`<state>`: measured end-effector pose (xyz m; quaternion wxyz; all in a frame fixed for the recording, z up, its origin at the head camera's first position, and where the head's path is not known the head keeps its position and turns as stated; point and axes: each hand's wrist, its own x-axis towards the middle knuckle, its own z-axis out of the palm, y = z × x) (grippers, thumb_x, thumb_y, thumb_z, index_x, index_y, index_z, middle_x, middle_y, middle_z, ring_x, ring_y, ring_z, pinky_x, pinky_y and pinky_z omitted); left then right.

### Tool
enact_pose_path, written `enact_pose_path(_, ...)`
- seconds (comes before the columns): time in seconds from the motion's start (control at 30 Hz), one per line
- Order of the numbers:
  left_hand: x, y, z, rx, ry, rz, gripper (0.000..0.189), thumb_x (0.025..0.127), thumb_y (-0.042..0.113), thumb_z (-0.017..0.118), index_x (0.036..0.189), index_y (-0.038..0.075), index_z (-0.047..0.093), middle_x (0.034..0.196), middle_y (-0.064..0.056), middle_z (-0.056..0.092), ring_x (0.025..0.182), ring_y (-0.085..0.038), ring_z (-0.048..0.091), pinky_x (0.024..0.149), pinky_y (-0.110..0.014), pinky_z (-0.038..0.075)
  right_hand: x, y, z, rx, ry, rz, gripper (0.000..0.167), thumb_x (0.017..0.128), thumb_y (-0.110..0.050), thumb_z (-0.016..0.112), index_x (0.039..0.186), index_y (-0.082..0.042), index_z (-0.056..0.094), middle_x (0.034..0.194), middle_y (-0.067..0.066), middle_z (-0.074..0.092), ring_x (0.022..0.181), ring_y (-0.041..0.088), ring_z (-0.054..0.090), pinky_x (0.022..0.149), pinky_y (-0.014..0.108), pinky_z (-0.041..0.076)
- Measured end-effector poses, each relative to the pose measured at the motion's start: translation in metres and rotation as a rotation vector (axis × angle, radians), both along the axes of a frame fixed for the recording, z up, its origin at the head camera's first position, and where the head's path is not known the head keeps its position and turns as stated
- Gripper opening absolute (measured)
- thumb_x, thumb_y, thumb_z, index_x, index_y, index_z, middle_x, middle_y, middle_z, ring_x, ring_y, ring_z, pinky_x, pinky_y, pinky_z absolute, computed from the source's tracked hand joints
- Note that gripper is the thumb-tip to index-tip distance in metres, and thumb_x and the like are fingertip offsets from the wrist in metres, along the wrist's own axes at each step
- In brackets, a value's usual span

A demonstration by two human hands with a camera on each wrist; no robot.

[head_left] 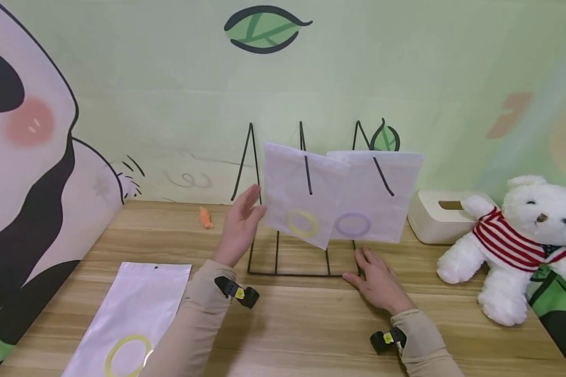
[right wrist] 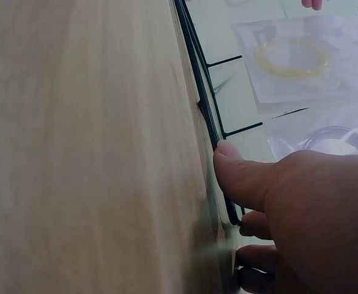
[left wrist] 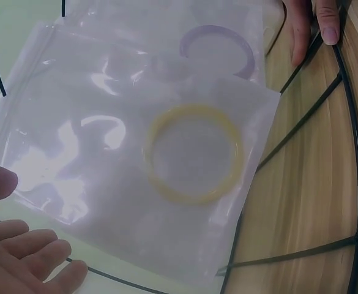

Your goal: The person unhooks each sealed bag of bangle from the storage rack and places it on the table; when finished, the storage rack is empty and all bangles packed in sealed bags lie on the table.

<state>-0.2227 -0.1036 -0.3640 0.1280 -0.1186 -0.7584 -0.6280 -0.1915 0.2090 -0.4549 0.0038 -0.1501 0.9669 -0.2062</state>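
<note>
A black wire display rack point(head_left: 287, 274) stands on the table. From its hooks hang two clear plastic bags side by side. The left bag point(head_left: 287, 183) holds a yellow ring point(left wrist: 194, 153). Partly behind it is the right bag point(head_left: 382, 178), with a purple ring point(head_left: 353, 224) inside. My left hand point(head_left: 238, 225) is raised beside the yellow-ring bag's left edge, fingers loosely extended and holding nothing. Down at the rack's front right corner, my right hand point(head_left: 379, 280) grips the wire base, its thumb point(right wrist: 243, 174) on the front bar and fingers around the corner.
Another bag point(head_left: 137, 303) with a yellow ring lies flat at the front left. A small orange object point(head_left: 205, 218) lies left of the rack. On the right are a white tissue box point(head_left: 434, 225) and a white teddy bear point(head_left: 509, 246). Behind stands a painted wall point(head_left: 170, 104).
</note>
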Motion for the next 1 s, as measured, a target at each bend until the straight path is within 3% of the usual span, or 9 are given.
enact_pose_path(0.5,-0.006,0.006,0.002,-0.015,0.000,-0.012,0.053,0.100,0.008,0.051,0.149,-0.001,0.031,0.152,-0.018,0.035,0.139,-0.029,0.034,0.110,-0.043,0.033,0.000,0.000,0.000,0.006,-0.004,0.006,0.070,0.098,-0.038,0.056,0.146,0.007,0.033,0.150,0.032,0.028,0.137,0.048,0.027,0.104,0.069,0.025)
enact_pose_path(0.53,-0.002,0.007,0.007,-0.016,-0.003,-0.016,0.053,0.100,0.007,0.050,0.149,-0.003,0.030,0.152,-0.019,0.034,0.140,-0.031,0.034,0.111,-0.044,0.033,0.000,0.000,0.000,0.006,-0.002,0.006,0.070,0.098,-0.038,0.056,0.146,0.007,0.033,0.150,0.032,0.028,0.137,0.048,0.027,0.103,0.069,0.025)
enact_pose_path(0.77,-0.007,0.007,0.004,-0.005,0.025,-0.018,0.052,0.100,0.007,0.051,0.148,-0.002,0.032,0.152,-0.018,0.035,0.139,-0.028,0.035,0.111,-0.043,0.033,-0.001,-0.001,0.002,-0.001,-0.009,0.004,0.070,0.098,-0.038,0.056,0.147,0.007,0.033,0.151,0.031,0.027,0.138,0.048,0.026,0.103,0.069,0.025)
enact_pose_path(1.0,0.012,0.013,0.029,0.003,-0.007,-0.024,0.051,0.100,0.001,0.049,0.145,-0.011,0.030,0.150,-0.026,0.034,0.139,-0.036,0.034,0.111,-0.044,0.032,-0.002,0.000,0.002,-0.005,-0.010,-0.001,0.070,0.098,-0.037,0.057,0.147,0.007,0.033,0.151,0.031,0.028,0.138,0.048,0.026,0.103,0.070,0.024)
